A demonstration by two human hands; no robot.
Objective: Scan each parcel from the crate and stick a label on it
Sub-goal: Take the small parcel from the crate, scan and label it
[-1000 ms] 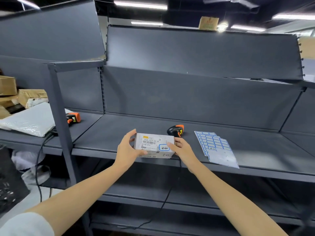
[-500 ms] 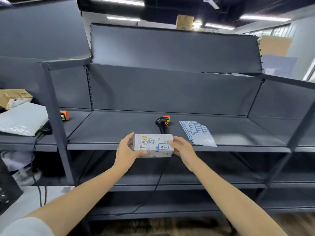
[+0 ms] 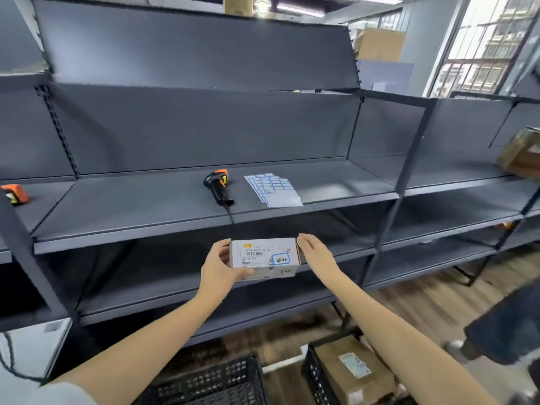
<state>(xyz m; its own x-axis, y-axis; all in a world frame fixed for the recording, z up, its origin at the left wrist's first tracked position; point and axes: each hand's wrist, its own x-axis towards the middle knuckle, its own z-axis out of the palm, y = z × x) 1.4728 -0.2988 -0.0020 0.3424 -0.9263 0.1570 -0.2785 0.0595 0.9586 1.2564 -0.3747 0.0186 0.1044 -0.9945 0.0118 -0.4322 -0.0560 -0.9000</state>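
A single wide-angle view from the person's head faces forward and down, close to a dark shelf (image 3: pixel 204 217), with both forearms reaching in from the near edge.

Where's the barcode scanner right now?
The black and orange handheld barcode scanner lies on the dark grey metal shelf, centre of the head view, just left of the blue-bordered label sheets.

grey shelf (image 3: pixel 140 217) carries scanner (image 3: pixel 217 185) beside label sheets (image 3: pixel 273 190).
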